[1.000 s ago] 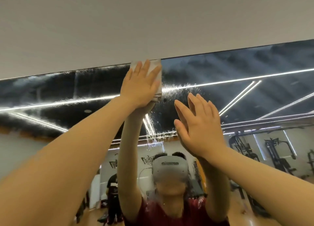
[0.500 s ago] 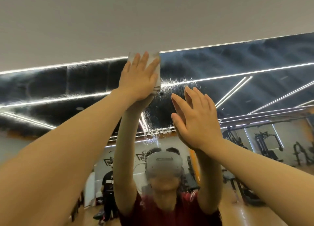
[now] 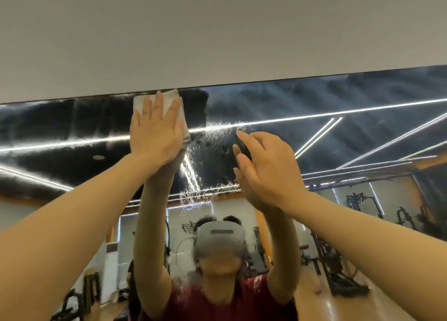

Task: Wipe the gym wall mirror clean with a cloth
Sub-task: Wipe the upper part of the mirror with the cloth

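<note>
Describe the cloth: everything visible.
The cloth is white to pale grey, looks like soft fabric folded into a rough rectangle. It lies flat against the mirror, its upper edge at the mirror's top border. The left hand presses it with straight, spread fingers, covering its middle and lower part; its top corners and right edge show. Nothing else touches it.

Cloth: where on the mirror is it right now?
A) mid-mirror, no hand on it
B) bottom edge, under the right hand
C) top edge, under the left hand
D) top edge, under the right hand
C: the left hand presses the cloth flat against the mirror at its top edge; the right hand holds nothing.
</note>
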`<state>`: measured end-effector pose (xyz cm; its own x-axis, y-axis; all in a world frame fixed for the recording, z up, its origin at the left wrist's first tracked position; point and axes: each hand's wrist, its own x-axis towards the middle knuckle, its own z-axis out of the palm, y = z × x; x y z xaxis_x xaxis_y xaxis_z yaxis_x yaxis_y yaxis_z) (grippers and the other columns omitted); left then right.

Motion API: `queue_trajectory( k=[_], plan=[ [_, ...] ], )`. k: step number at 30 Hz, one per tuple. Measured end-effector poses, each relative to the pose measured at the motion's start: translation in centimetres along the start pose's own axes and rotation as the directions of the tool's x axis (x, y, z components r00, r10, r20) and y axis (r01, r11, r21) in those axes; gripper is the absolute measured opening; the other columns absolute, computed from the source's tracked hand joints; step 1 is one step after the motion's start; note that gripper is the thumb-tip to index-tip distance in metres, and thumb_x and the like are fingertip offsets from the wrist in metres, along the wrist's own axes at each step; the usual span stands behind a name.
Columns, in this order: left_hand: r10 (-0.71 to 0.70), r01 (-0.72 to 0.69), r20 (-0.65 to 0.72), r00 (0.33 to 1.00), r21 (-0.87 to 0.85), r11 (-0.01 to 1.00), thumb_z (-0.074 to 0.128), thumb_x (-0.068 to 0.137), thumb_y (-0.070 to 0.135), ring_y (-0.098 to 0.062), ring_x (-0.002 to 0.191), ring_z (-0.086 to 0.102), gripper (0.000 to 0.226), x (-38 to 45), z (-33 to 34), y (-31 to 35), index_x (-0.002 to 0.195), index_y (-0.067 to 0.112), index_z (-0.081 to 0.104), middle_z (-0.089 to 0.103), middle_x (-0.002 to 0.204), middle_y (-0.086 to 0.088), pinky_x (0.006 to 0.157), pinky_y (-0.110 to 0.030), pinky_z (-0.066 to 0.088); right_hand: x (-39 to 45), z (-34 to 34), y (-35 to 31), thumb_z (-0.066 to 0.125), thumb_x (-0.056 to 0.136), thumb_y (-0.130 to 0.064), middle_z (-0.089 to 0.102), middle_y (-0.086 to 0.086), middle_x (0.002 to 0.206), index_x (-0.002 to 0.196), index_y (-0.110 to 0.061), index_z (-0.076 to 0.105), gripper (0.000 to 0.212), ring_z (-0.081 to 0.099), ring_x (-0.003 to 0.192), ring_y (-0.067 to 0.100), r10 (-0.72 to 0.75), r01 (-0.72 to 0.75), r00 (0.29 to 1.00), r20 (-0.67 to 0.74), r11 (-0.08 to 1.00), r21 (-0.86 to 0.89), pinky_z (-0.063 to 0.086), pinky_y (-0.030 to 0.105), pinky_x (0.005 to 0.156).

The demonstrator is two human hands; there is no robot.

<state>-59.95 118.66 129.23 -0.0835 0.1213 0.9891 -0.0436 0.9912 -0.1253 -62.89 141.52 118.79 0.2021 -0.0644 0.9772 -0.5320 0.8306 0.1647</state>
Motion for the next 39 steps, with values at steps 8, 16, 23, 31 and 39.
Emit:
queue_trajectory(
  k=[8,16,23,31,39],
  plan=[
    [-0.044,0.044,-0.009,0.999,0.009,0.999,0.023,0.105,0.038,-0.03,0.153,0.0,0.056,1.6,-0.3,2.9,0.158,0.029,0.01,0.002,0.167,-0.007,0.123,-0.049,0.004,2.1,-3.1,9.7,0.045,0.098,-0.017,0.065,0.017,0.115,0.126,-0.005,0.062,0.035,0.061,0.099,0.037,0.024,-0.051,0.99,-0.141,0.981,-0.186,0.051,0.05,0.082],
    [0.167,-0.167,0.035,0.985,0.002,0.986,0.019,0.106,0.04,-0.028,0.153,-0.003,0.054,4.2,0.6,12.3,0.158,0.033,0.007,0.0,0.167,-0.005,0.123,-0.047,-0.001,2.6,-3.8,13.2,0.044,0.098,-0.026,0.063,0.015,0.128,0.122,-0.008,0.067,0.037,0.057,0.117,0.037,0.054,-0.078,0.993,-0.106,0.969,-0.235,0.043,0.052,0.098],
    [0.106,-0.106,0.036,0.994,0.011,0.994,0.02,0.106,0.039,-0.027,0.153,-0.001,0.053,5.4,0.3,9.8,0.157,0.034,0.009,0.001,0.167,-0.005,0.123,-0.048,0.003,2.3,-4.1,13.6,0.032,0.098,-0.033,0.053,0.009,0.141,0.138,-0.016,0.055,0.05,0.048,0.131,0.032,0.082,-0.078,0.997,0.004,0.969,-0.235,0.033,0.052,0.107],
    [0.175,-0.176,0.009,0.984,0.015,0.984,0.019,0.106,0.041,-0.029,0.153,-0.004,0.054,4.3,1.4,16.9,0.158,0.032,0.007,-0.002,0.167,-0.005,0.123,-0.048,-0.002,2.0,-4.1,13.9,0.04,0.096,-0.03,0.058,0.012,0.135,0.133,-0.014,0.06,0.045,0.052,0.125,0.034,0.047,-0.052,0.998,-0.029,0.979,-0.2,0.033,0.057,0.106],
    [0.048,-0.047,-0.034,0.998,0.034,0.998,0.022,0.105,0.041,-0.032,0.152,0.007,0.054,2.0,0.6,8.6,0.157,0.033,0.01,0.008,0.166,-0.007,0.122,-0.051,0.011,2.0,-4.2,13.8,0.037,0.097,-0.034,0.057,0.012,0.138,0.134,-0.016,0.059,0.047,0.051,0.127,0.035,0.086,-0.085,0.996,-0.004,0.977,-0.194,0.028,0.059,0.111]
  ],
)
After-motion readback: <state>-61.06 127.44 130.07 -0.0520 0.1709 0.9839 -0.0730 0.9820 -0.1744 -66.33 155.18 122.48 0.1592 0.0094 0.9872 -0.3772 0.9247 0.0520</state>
